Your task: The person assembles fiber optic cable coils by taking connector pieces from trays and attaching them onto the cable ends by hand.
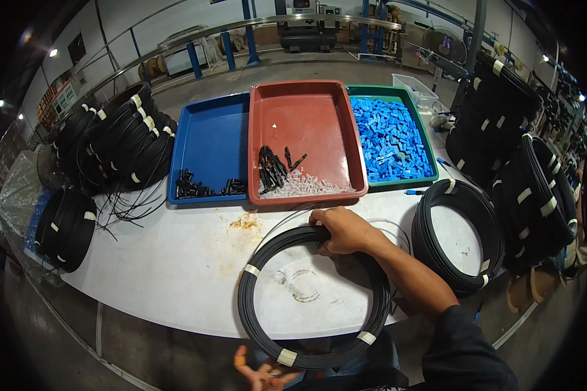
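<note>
A coil of thin black cable (247, 301), tied with several pale tape bands, lies in front of me, its near side reaching over the table's edge. My right hand (342, 229) grips the coil's far side, fingers wrapped over the strands. Below the coil's near side is my left hand (262, 373), open with its fingers apart. Whether it touches the cable I cannot tell. A loose strand arcs out beyond the right hand. Just to the right lies a second taped black coil (426, 238), near a small blue-tipped cable end (414, 192).
Behind the coil stand a blue tray (209, 124) with black parts, a red tray (306, 111) with black and clear pieces, and a green tray (425, 133) full of blue connectors. Stacked coils flank the white table (176, 274) at left (127, 140) and right (496, 117).
</note>
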The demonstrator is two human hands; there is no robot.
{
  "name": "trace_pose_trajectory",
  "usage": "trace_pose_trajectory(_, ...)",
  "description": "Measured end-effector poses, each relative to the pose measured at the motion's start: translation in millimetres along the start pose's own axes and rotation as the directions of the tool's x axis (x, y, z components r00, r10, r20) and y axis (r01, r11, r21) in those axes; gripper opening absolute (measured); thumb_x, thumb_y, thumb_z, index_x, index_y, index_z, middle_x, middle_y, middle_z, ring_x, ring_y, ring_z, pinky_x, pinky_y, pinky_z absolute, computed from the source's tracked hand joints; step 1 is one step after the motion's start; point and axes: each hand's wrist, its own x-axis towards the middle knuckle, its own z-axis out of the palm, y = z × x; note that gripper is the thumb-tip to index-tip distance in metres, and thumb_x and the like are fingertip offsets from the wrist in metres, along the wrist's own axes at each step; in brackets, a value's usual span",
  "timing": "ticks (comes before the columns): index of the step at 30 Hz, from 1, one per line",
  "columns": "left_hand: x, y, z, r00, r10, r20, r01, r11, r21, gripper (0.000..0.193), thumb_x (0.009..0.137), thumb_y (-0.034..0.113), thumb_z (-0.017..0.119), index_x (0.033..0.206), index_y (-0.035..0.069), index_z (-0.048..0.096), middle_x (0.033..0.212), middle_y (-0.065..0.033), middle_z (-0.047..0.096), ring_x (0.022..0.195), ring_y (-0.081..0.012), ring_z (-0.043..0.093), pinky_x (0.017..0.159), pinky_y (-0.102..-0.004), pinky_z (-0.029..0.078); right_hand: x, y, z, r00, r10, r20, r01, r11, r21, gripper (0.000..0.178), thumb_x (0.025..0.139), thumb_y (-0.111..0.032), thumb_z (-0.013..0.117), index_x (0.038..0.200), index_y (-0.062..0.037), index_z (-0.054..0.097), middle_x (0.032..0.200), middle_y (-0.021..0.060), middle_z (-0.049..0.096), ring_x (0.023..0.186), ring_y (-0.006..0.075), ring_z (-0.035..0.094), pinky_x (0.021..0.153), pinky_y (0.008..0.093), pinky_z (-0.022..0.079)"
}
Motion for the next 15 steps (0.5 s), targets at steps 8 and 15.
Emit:
trace_pose_trajectory(8, -4, -21, 59, 0.963, 0.232, -0.140, -0.266, 0.904, -0.334, 0.076, 0.095, 0.037, 0.071, 0.153, 0.022, 0.025, 0.133, -0.0232, 0.052, 0.124, -0.0390, 0.052, 0.111, -0.0600, 0.035, -13, -21, -12, 0.993, -0.004, -0.119, 0.027, 0.981, 0.193, 0.048, 0.062, 0.000, 0.069, 0.110, 0.0031, 0.070, 0.084, 0.0246, 0.072, 0.079, 0.0385, 0.072, 0.074, 0.0435, 0.055)
trace_pose_trajectory(15, -2, 5, 33, 0.838, 0.322, -0.440, -0.474, 0.829, -0.297, 0.047, 0.092, 0.046, 0.074, 0.098, 0.005, 0.051, 0.092, -0.0024, 0.048, 0.074, -0.0147, 0.044, 0.070, -0.0307, 0.039, -49, -89, -18, 0.946, -0.143, -0.291, 0.245, 0.904, 0.351, 0.056, 0.060, 0.000, 0.070, 0.116, 0.0000, 0.066, 0.092, 0.0179, 0.061, 0.088, 0.0352, 0.065, 0.076, 0.0418, 0.052)
